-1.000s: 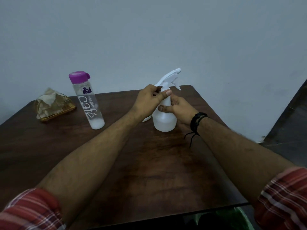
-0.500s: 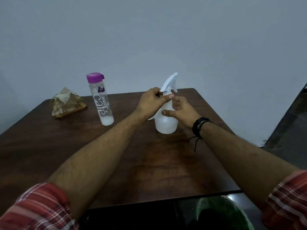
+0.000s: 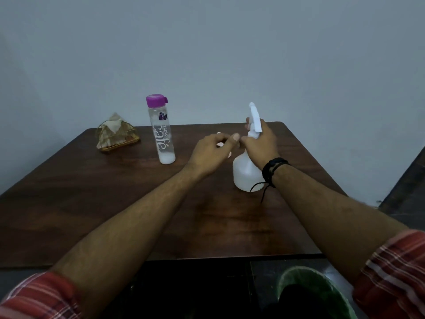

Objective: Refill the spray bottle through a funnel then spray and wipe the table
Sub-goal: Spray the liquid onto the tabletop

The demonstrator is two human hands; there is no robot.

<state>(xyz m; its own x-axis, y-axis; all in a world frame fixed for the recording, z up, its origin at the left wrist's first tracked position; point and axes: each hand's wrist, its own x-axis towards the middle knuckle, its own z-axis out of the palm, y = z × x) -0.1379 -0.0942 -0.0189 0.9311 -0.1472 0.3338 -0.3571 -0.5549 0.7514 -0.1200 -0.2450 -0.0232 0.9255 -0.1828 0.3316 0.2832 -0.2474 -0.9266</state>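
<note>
Two bare hands work at the far middle of the dark wooden table (image 3: 115, 203). My right hand (image 3: 261, 145) curls round the neck of the translucent white plastic spray bottle (image 3: 245, 173), which stands upright there, white trigger head (image 3: 255, 118) on. My left hand (image 3: 210, 153) hovers just beside it, fingers loosely curled, holding nothing. Further left stand a clear bottle with a purple cap (image 3: 162, 130) and a wire napkin holder (image 3: 117, 133).

A right hand (image 3: 261, 143) grips the neck of a white plastic spray bottle (image 3: 246, 173) standing on the dark wooden table (image 3: 115, 203); at nine o'clock, just beside it, the left hand (image 3: 210, 153) hovers, fingers loosely curled.
</note>
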